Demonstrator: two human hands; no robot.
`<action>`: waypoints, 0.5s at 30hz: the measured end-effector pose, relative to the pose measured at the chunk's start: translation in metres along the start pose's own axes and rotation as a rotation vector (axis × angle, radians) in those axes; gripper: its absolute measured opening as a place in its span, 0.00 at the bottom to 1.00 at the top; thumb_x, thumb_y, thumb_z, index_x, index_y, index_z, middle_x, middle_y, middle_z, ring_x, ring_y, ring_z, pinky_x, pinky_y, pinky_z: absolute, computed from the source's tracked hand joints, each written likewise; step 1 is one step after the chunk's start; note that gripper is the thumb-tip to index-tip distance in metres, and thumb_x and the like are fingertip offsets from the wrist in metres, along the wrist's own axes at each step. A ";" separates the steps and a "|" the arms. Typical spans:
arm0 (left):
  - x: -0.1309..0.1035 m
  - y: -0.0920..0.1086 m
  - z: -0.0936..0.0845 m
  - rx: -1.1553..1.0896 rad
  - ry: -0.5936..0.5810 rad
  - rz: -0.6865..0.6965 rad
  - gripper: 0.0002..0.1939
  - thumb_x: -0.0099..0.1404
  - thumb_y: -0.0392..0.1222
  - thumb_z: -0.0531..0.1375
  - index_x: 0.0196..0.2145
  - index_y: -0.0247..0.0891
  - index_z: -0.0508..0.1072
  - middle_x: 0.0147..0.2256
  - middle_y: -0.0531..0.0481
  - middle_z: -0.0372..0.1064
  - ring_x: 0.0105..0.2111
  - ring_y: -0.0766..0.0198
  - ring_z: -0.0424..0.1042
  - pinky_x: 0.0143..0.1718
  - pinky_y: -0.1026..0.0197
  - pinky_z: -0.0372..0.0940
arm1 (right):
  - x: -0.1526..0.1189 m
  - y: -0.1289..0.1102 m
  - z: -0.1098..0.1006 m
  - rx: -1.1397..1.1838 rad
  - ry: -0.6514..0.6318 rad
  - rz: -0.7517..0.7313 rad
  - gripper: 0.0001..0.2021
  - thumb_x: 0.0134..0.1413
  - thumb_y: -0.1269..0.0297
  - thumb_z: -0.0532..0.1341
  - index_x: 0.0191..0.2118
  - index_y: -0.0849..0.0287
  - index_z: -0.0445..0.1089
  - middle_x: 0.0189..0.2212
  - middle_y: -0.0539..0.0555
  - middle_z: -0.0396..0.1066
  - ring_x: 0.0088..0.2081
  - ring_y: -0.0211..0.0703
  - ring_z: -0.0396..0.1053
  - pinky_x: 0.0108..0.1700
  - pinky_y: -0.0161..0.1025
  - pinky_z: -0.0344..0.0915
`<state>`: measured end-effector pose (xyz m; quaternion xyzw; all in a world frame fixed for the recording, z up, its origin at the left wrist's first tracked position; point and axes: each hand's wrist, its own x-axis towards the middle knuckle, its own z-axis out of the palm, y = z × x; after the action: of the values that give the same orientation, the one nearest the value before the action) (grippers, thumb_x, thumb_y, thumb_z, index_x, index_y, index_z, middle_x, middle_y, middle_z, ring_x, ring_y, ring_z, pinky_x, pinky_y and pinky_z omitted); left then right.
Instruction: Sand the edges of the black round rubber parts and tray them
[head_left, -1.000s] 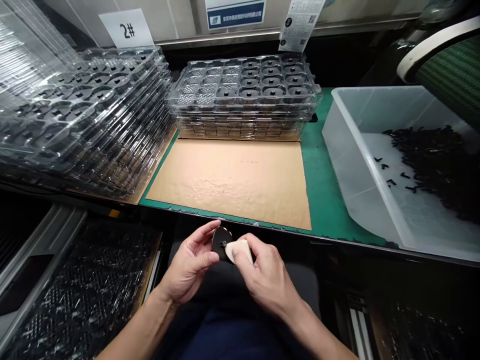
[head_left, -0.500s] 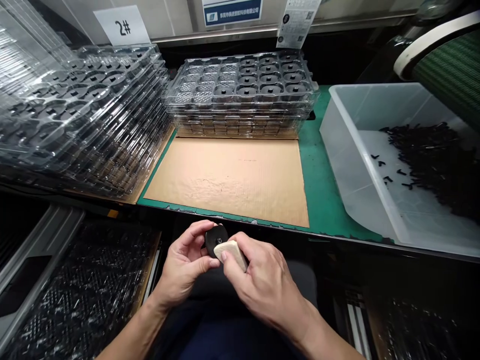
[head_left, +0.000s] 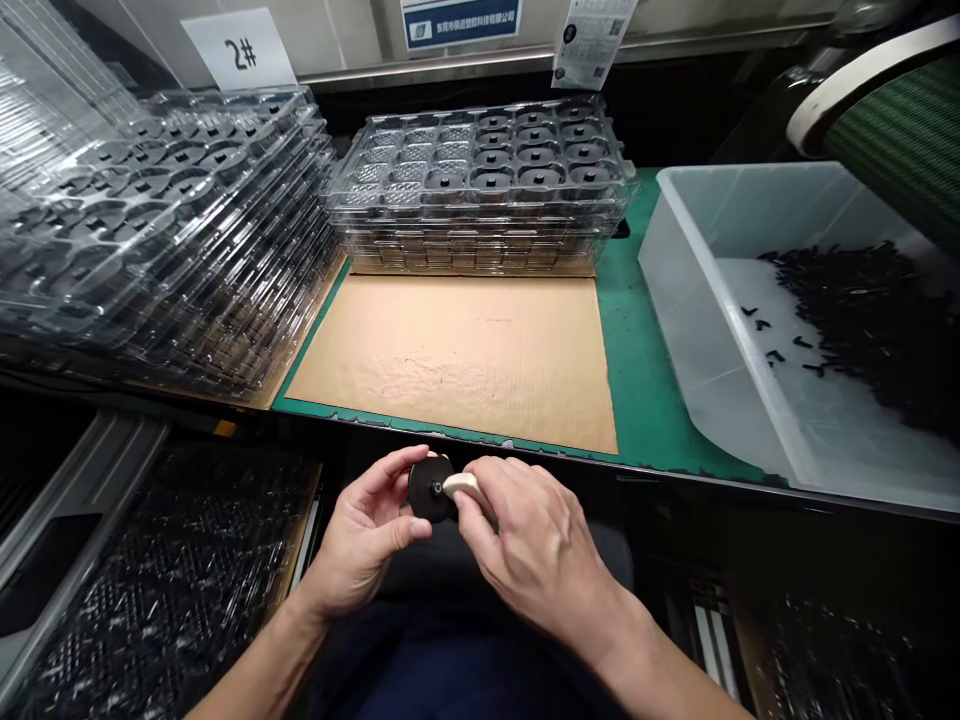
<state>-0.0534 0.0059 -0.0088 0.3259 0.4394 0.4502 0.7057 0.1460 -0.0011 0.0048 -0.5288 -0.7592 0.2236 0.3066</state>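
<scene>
Between the thumb and fingers of my left hand (head_left: 371, 530) is a round black disc (head_left: 427, 490) with a small hub at its centre. Its flat face is turned toward my right hand (head_left: 529, 530). That hand is closed on a cream-coloured pad (head_left: 466, 485), whose near end lies close to the hub. I cannot tell whether the pad touches the disc. Both hands are in front of the table's edge, above my lap.
Clear trays (head_left: 480, 210) partly filled with black round parts stand at the back. A taller tray stack (head_left: 225, 260) is at left. Cardboard (head_left: 450, 350) lies on the green table (head_left: 637, 370). A translucent bin (head_left: 697, 330) at right holds small black pieces (head_left: 862, 300).
The pad has tilted and drawn slightly right off the disc's lower face, so more of the disc shows. My left hand still holds the disc, nearly in the same place.
</scene>
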 end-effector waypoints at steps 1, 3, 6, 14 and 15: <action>0.000 0.000 -0.001 -0.002 -0.008 -0.023 0.31 0.52 0.35 0.77 0.54 0.47 0.81 0.52 0.44 0.79 0.54 0.51 0.75 0.56 0.55 0.70 | 0.000 0.001 0.000 -0.014 -0.009 -0.021 0.10 0.71 0.70 0.52 0.36 0.58 0.66 0.30 0.51 0.66 0.33 0.45 0.60 0.40 0.44 0.50; -0.001 0.000 -0.005 0.010 -0.031 -0.064 0.32 0.53 0.37 0.77 0.56 0.46 0.80 0.54 0.43 0.78 0.56 0.50 0.74 0.57 0.56 0.69 | -0.001 0.002 -0.001 -0.029 -0.032 -0.060 0.11 0.72 0.70 0.52 0.36 0.59 0.67 0.31 0.52 0.66 0.33 0.45 0.60 0.41 0.45 0.51; -0.001 0.002 -0.012 0.037 -0.067 -0.124 0.33 0.54 0.40 0.77 0.58 0.45 0.79 0.54 0.41 0.78 0.57 0.49 0.73 0.59 0.54 0.67 | -0.001 0.004 -0.001 -0.046 -0.063 -0.098 0.11 0.73 0.71 0.51 0.38 0.60 0.68 0.32 0.54 0.66 0.35 0.47 0.61 0.43 0.46 0.53; -0.008 0.007 -0.022 0.002 -0.178 -0.339 0.33 0.57 0.44 0.76 0.60 0.44 0.77 0.55 0.41 0.78 0.58 0.50 0.72 0.61 0.54 0.63 | -0.001 0.002 -0.005 -0.106 -0.126 -0.169 0.13 0.74 0.72 0.49 0.39 0.61 0.68 0.32 0.55 0.63 0.35 0.48 0.58 0.45 0.48 0.55; -0.009 0.007 -0.022 -0.007 -0.191 -0.353 0.33 0.57 0.45 0.76 0.60 0.43 0.77 0.54 0.41 0.78 0.58 0.51 0.73 0.60 0.56 0.64 | 0.000 0.001 -0.005 -0.115 -0.141 -0.182 0.13 0.74 0.72 0.49 0.38 0.61 0.68 0.32 0.55 0.63 0.35 0.48 0.58 0.45 0.48 0.56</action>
<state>-0.0779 0.0016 -0.0092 0.2825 0.4190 0.2883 0.8133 0.1506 -0.0007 0.0077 -0.4573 -0.8354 0.1876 0.2405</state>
